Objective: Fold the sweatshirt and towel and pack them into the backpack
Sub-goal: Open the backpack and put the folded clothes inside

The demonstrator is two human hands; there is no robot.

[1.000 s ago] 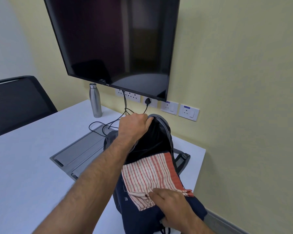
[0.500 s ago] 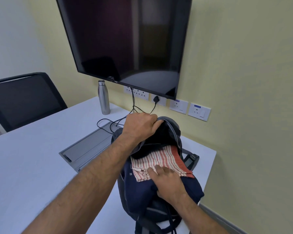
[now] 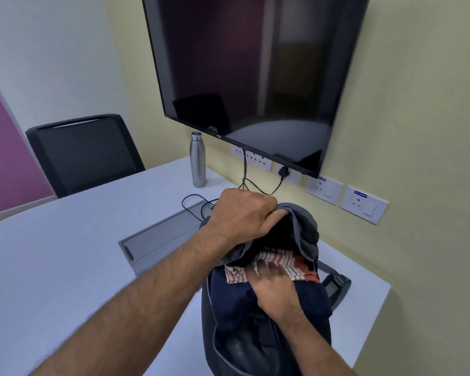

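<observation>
Meanwhile, on a white table (image 3: 65, 267) below a wall screen (image 3: 255, 77), left hand (image 3: 242, 213) grips backpack (image 3: 304, 226); right hand (image 3: 274, 291) presses flat on towel (image 3: 280, 260).

Right hand (image 3: 273, 290) presses towel (image 3: 282, 264) into backpack (image 3: 244, 346)

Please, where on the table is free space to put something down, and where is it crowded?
Free: the wide white table left of the left hand, between the chair and the grey cable tray. Crowded: the right corner, filled by the backpack, and the wall side with the cables and steel bottle.
</observation>
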